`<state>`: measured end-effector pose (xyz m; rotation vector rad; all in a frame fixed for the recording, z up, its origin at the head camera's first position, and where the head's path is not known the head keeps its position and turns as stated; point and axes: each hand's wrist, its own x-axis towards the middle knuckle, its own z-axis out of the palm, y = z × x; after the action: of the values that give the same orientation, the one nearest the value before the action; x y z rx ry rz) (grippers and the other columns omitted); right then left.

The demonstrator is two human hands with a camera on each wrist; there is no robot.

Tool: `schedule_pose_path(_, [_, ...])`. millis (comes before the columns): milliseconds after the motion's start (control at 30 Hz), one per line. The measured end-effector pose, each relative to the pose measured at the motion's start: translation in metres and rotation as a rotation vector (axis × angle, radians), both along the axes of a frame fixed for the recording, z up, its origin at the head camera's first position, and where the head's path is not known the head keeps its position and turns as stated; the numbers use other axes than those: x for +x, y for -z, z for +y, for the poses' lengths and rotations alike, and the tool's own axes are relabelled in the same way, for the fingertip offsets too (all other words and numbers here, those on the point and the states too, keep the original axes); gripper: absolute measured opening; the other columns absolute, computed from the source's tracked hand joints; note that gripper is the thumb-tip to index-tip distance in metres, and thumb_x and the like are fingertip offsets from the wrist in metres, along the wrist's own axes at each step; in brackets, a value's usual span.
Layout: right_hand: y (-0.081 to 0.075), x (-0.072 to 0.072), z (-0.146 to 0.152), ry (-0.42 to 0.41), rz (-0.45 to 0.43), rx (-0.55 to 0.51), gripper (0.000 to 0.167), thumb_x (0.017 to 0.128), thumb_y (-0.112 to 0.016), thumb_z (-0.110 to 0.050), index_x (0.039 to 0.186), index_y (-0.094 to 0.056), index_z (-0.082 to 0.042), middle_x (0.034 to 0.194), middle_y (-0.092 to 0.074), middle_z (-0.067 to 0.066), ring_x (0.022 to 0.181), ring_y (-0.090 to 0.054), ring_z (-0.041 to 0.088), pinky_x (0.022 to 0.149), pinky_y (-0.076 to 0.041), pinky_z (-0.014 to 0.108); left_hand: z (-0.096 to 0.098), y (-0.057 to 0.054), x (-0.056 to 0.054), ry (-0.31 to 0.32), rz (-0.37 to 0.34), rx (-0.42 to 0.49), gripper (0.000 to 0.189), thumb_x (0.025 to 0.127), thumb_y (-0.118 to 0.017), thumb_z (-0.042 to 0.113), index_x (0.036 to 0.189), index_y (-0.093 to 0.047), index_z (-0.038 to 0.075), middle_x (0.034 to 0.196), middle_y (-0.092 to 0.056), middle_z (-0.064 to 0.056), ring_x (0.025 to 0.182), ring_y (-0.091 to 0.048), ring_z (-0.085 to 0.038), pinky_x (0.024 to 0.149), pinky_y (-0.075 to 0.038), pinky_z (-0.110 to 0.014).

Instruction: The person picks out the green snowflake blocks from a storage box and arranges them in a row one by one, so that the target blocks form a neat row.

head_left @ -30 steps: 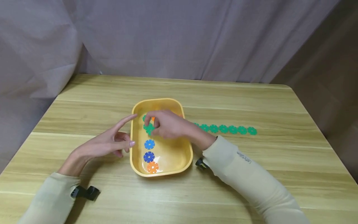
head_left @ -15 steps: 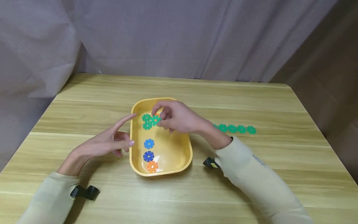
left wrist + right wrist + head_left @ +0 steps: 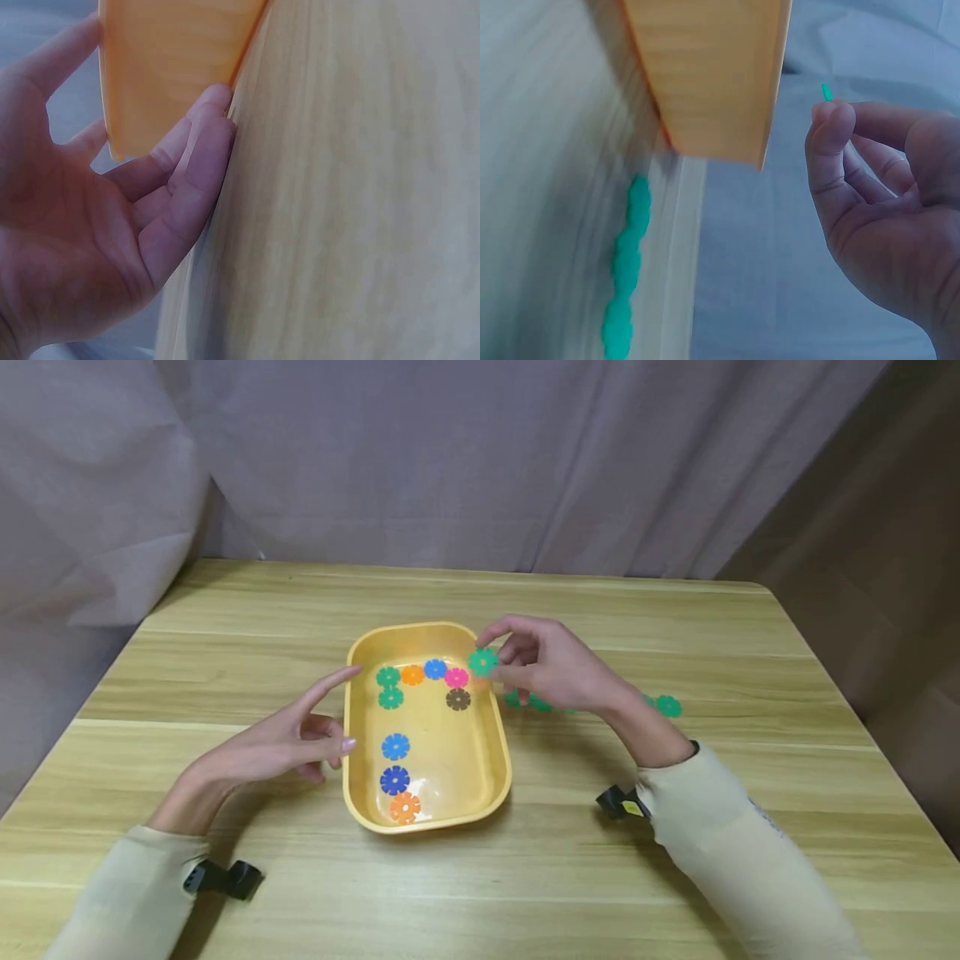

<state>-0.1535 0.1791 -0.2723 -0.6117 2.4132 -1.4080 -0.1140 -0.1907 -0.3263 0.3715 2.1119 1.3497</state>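
Observation:
Between thumb and fingers, my right hand (image 3: 558,664) pinches a green notched plastic disc (image 3: 483,662) above the right rim of a yellow tub (image 3: 504,760). In the right wrist view only the edge of that disc (image 3: 826,92) shows past the fingertips. My left hand (image 3: 277,747) rests against the tub's left side, index finger extended to the rim and thumb lower down. The left wrist view shows its fingertips at the tub wall (image 3: 172,67). Inside the tub lie two green discs (image 3: 387,677), an orange one (image 3: 412,674), a blue one (image 3: 435,669), a pink one (image 3: 456,677) and a brown one (image 3: 458,699).
Lower in the tub are a light blue disc (image 3: 395,747), a dark blue disc (image 3: 394,780) and another orange disc (image 3: 405,808). Right of the tub, a row of green discs (image 3: 668,706) lies on the wooden table (image 3: 712,643), partly hidden by my right arm. A grey curtain (image 3: 450,460) hangs behind.
My right hand has lifted a green disc from the upper left of the tub and carried it right to the rim, uncovering the upper discs. The left hand stays at the tub's side.

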Motion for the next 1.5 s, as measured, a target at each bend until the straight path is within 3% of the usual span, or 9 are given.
schedule_pose_path(267, [0.013,0.008,0.044,0.103,-0.008,0.035,0.033,0.097,-0.071,-0.002,0.129,-0.067,-0.010,0.097,-0.068,0.021,0.063,-0.061,0.021,0.057,-0.055,0.033,0.001,0.002,0.000,0.007,-0.003,0.018,0.095,0.101,-0.074,0.028,0.168,-0.009,0.042,0.097,-0.066,-0.019,0.085,-0.066,-0.024,0.073,-0.063,-0.044])
schedule_pose_path(600, [0.026,0.023,0.094,0.232,-0.017,0.048,0.035,0.098,-0.072,-0.006,0.132,-0.064,-0.008,0.098,-0.066,0.017,0.061,-0.063,0.023,0.059,-0.058,0.039,0.001,0.000,-0.001,0.011,-0.005,0.016,0.095,0.101,-0.073,0.027,0.169,-0.008,0.041,0.097,-0.065,-0.019,0.085,-0.066,-0.023,0.072,-0.063,-0.043])
schedule_pose_path(900, [0.030,0.032,0.118,0.279,0.010,0.032,0.036,0.099,-0.072,-0.006,0.133,-0.062,-0.003,0.093,-0.071,0.014,0.062,-0.063,0.021,0.056,-0.057,0.036,0.001,-0.001,0.000,0.014,0.000,0.020,0.095,0.101,-0.073,0.026,0.169,-0.008,0.039,0.097,-0.065,-0.018,0.084,-0.066,-0.023,0.073,-0.063,-0.044])
schedule_pose_path(1267, [0.038,0.035,0.148,0.341,-0.010,0.049,0.036,0.098,-0.074,-0.006,0.132,-0.064,-0.007,0.091,-0.071,0.004,0.065,-0.063,0.020,0.057,-0.057,0.033,0.001,0.001,-0.001,0.010,-0.004,0.013,0.094,0.101,-0.073,0.027,0.169,-0.008,0.041,0.098,-0.066,-0.018,0.085,-0.066,-0.023,0.073,-0.063,-0.044])
schedule_pose_path(1500, [0.035,0.035,0.174,0.378,-0.028,0.041,0.034,0.098,-0.074,-0.004,0.129,-0.070,-0.018,0.087,-0.070,-0.001,0.064,-0.062,0.019,0.055,-0.056,0.031,0.000,0.002,-0.002,0.012,-0.011,0.012,0.094,0.102,-0.072,0.027,0.169,-0.008,0.041,0.099,-0.065,-0.019,0.085,-0.066,-0.022,0.074,-0.063,-0.044])
